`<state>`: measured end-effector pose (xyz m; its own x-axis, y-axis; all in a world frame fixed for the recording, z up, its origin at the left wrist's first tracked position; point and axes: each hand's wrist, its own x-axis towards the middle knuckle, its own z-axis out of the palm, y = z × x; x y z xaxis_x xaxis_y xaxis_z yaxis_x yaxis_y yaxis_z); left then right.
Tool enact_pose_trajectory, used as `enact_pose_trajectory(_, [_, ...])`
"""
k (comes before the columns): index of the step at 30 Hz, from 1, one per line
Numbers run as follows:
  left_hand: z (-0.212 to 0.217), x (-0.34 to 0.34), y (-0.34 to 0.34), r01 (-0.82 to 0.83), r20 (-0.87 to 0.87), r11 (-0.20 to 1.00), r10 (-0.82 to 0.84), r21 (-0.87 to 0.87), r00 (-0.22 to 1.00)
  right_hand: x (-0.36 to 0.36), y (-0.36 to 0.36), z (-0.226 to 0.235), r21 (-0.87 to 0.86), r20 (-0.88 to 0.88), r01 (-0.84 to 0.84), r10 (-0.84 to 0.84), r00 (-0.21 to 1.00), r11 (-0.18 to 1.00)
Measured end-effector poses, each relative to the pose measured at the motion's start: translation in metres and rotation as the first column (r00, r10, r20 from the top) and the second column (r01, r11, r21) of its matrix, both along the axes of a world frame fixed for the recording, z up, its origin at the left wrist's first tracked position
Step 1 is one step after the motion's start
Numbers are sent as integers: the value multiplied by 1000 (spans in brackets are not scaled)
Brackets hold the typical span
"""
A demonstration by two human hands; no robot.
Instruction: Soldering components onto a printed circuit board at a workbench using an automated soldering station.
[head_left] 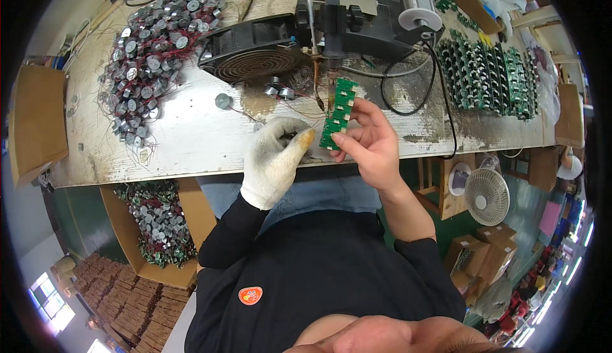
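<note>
My left hand (pixel 271 165), in a white glove with a stained thumb tip, is closed on a small wired part. The glove mostly hides that part; a thin reddish wire shows by the fingertips. In my bare right hand (pixel 371 141) a strip of green circuit boards (pixel 338 114) is pinched by its right side, tilted upright above the table's front edge. Just left of the strip's upper half, the thin dark tip of a soldering iron (pixel 319 95) points down from a stand. Whether tip and strip touch, I cannot tell.
Small round metal motors (pixel 153 66) with red wires are heaped at left. A black fan (pixel 252 50) and a solder wire spool (pixel 417 5) stand at the back. Rows of green boards (pixel 488 75) lie at right. An open carton (pixel 121 238) of wired parts sits below left.
</note>
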<state>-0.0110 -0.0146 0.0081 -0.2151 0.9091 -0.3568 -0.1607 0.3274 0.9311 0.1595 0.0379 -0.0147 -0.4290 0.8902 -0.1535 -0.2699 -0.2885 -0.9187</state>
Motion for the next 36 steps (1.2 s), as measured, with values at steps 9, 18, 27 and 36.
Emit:
enact_pose_trajectory(9, [-13,-2,12,111,43,994,-110,-7,993,3,3,2,-19,-38,2,-3,999,1000])
enact_pose_trajectory(18, [-5,-1,19,69,291,992,-37,-104,956,1,7,1,21,-75,24,-22,997,1000])
enact_pose_trajectory(27, [-3,-2,22,59,298,997,-41,-51,954,-1,9,8,26,-91,40,-37,995,999])
enact_pose_trajectory(36, [-8,0,18,34,382,995,5,-96,924,1,5,0,19,-89,37,-35,995,999])
